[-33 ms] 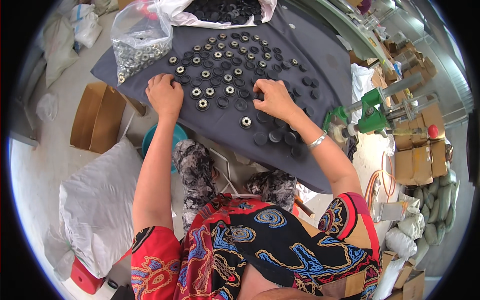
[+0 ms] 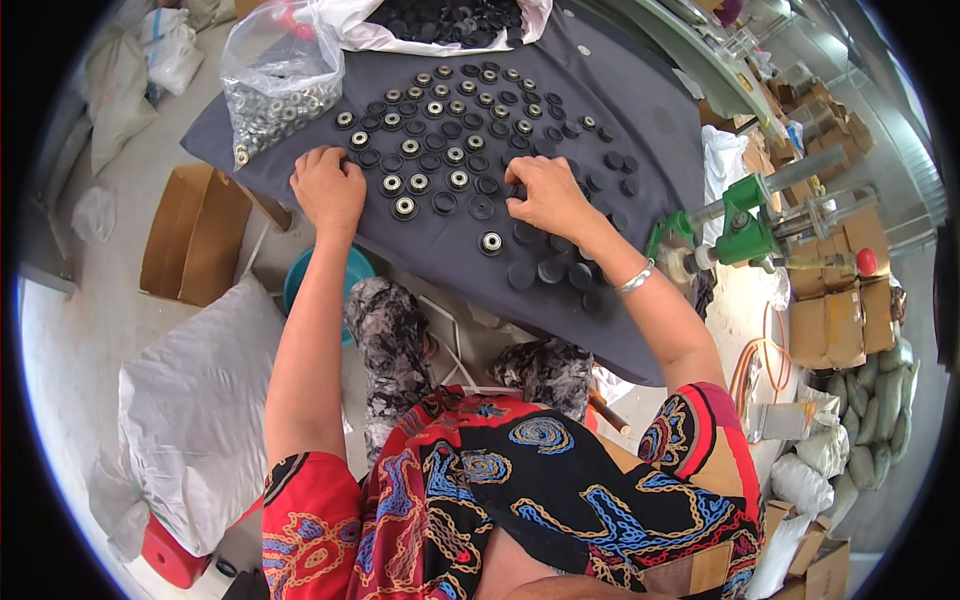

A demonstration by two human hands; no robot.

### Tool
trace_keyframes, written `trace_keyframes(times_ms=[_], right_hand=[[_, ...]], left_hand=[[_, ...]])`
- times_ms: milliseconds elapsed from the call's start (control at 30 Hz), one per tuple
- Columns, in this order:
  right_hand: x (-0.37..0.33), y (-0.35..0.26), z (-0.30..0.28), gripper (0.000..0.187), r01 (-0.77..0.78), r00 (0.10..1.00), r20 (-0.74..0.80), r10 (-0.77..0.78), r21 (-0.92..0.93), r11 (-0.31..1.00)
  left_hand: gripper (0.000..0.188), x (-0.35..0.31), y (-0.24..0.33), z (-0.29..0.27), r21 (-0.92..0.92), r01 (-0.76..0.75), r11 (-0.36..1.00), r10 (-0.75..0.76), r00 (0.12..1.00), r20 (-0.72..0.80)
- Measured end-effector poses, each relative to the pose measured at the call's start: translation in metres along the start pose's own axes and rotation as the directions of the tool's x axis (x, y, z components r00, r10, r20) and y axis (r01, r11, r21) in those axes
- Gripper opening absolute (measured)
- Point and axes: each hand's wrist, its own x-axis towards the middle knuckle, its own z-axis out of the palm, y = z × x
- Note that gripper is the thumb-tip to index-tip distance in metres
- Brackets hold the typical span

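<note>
My left hand [image 2: 328, 192] rests at the table's left front edge, its fingers curled down; whatever they hold, if anything, is hidden. Beside its fingertips lies a black ring with a metal bearing [image 2: 359, 140] in it. My right hand [image 2: 552, 196] is closed, thumb and fingers pinching a black round cap [image 2: 516, 191] just above the cloth. Between the hands spread several black rings [image 2: 444, 203], some with shiny bearings [image 2: 404, 206] seated in them. One bearing in a black ring [image 2: 490, 243] sits apart near the front edge. Plain black caps [image 2: 551, 270] lie around and under my right wrist.
A dark cloth [image 2: 420, 245] covers the table. At the back left stands a clear bag of bearings [image 2: 284, 100], and behind the rings a white sack of black caps [image 2: 345, 38]. A green hand press [image 2: 740, 220] stands at the right edge. Below left is an open cardboard box [image 2: 195, 235].
</note>
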Motion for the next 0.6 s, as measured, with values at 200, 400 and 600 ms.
trace_keyframes(times_ms=[200,400,600], right_hand=[[0.01,-0.015,-0.013,0.023,0.045,0.969,0.242,0.04,-0.336,0.941],[0.021,-0.019,-0.017,0.029,0.023,0.984,0.18,0.009,-0.176,0.984],[0.04,-0.032,0.001,0.036,0.099,0.993,0.056,-0.105,0.101,0.99]], left_hand=[[0.016,0.0,-0.001,0.001,-0.009,0.006,1.0,-0.006,1.0,0.012],[0.016,0.0,0.001,-0.001,-0.008,0.012,1.0,-0.012,1.0,0.022],[0.016,-0.001,0.001,-0.001,0.001,0.002,1.0,-0.002,1.0,0.008]])
